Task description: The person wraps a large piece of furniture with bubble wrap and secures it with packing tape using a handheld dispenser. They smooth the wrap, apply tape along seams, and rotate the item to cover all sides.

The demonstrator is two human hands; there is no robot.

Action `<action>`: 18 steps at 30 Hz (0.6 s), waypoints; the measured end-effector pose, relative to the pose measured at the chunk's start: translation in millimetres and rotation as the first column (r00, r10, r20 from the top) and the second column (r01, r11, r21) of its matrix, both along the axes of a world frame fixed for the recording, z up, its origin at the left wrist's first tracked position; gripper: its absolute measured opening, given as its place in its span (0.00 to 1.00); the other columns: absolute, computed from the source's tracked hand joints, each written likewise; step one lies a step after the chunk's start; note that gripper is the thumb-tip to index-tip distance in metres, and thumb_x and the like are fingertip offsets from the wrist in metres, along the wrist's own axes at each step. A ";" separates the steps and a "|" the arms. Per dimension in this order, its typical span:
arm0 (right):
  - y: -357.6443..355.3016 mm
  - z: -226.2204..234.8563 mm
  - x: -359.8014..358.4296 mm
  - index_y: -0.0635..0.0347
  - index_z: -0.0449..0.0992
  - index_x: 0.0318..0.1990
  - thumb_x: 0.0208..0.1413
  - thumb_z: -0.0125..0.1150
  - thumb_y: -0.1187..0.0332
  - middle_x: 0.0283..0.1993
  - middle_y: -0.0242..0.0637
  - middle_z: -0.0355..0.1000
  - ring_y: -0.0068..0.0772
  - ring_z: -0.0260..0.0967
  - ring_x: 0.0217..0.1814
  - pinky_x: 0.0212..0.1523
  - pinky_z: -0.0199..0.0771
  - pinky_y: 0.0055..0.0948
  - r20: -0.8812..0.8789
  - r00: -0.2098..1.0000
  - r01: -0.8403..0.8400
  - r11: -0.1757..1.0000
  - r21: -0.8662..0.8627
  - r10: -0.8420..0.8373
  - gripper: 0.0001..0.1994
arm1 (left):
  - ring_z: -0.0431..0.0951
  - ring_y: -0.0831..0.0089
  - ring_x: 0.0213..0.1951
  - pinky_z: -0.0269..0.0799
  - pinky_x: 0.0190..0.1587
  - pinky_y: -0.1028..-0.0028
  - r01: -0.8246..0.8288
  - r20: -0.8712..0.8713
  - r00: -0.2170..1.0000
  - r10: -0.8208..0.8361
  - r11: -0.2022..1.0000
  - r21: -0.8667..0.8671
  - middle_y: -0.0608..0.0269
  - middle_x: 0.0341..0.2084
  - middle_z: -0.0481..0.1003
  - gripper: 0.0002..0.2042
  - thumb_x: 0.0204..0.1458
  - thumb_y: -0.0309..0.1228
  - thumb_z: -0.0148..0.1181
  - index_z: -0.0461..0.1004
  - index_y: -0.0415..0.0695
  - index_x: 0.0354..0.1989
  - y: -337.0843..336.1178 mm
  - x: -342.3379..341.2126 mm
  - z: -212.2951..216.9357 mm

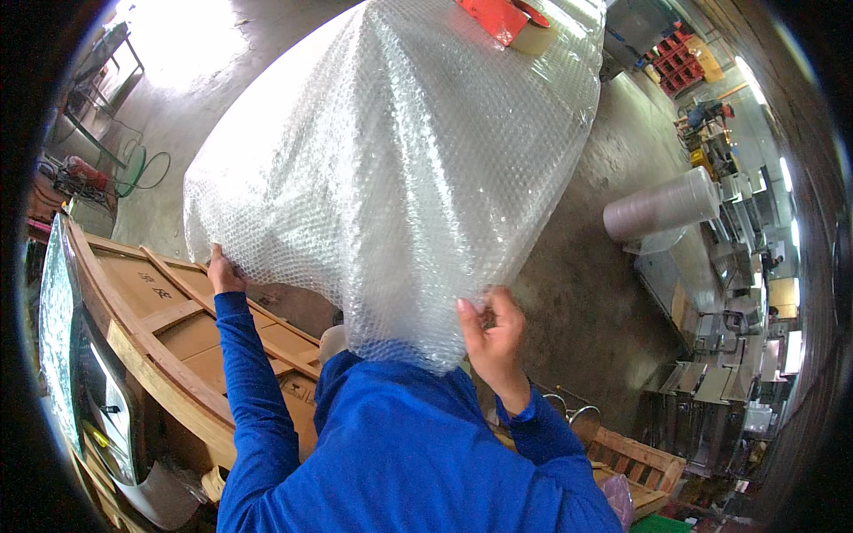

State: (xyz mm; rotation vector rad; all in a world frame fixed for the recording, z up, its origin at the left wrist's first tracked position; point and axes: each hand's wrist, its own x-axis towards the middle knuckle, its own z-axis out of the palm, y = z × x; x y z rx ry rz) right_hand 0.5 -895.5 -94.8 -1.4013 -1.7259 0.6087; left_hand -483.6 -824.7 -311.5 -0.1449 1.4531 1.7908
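Note:
A large sheet of clear bubble wrap [391, 169] spreads out in front of me, draped in folds and hanging down against my body. My left hand [226, 272] grips its lower left edge, with the fingers partly hidden behind the sheet. At the near right edge, my right hand [498, 342] has thumb and curled fingers closed on the film; the fingertips are slightly blurred. On the sheet's far part lies a red tape dispenser [498, 19] with a roll of tape. Whatever is beneath the wrap cannot be made out.
Cardboard panels in a wooden frame [169, 306] stand at my left. A big roll of bubble wrap [662, 206] is to the right, above a grey platform [662, 289]. A wooden crate [635, 457] sits low at right. A green hoop [131, 169] lies far left.

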 end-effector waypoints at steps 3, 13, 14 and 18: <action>-4.0 5.5 -2.8 0.60 0.69 0.48 0.60 0.68 0.68 0.42 0.39 0.71 0.31 0.71 0.36 0.36 0.75 0.36 -0.538 0.833 0.016 0.977 -0.213 -0.131 0.15 | 0.59 0.77 0.10 0.53 0.11 0.75 0.012 -0.045 0.999 -0.017 0.994 -0.109 0.76 0.11 0.60 0.17 0.68 0.50 0.51 0.67 0.56 0.27 -3.2 0.9 3.5; -36.8 -29.8 -6.8 0.66 0.78 0.28 0.61 0.68 0.57 0.21 0.34 0.73 0.23 0.68 0.23 0.26 0.67 0.32 -0.015 0.987 -0.149 0.869 -0.471 0.162 0.19 | 0.60 0.77 0.13 0.54 0.15 0.72 -0.044 -0.024 0.999 0.042 0.995 -0.091 0.75 0.14 0.61 0.17 0.68 0.49 0.52 0.69 0.54 0.27 2.4 -2.8 -14.6; -36.5 -25.9 -0.7 0.67 0.78 0.27 0.62 0.67 0.56 0.19 0.37 0.72 0.25 0.68 0.22 0.26 0.67 0.33 0.002 0.983 -0.161 0.870 -0.466 0.183 0.20 | 0.62 0.76 0.15 0.57 0.18 0.72 -0.055 -0.049 0.997 0.054 0.998 -0.016 0.74 0.15 0.63 0.16 0.68 0.48 0.51 0.71 0.51 0.32 2.3 -6.1 -16.9; -40.1 32.9 59.3 0.65 0.80 0.33 0.65 0.61 0.61 0.24 0.38 0.74 0.22 0.68 0.26 0.27 0.66 0.33 -0.157 0.986 -0.015 0.927 -0.375 -0.048 0.15 | 0.72 0.73 0.23 0.68 0.27 0.70 -0.172 -0.076 0.982 0.175 0.984 0.049 0.67 0.22 0.72 0.18 0.70 0.44 0.49 0.75 0.39 0.46 -6.6 -12.7 -32.1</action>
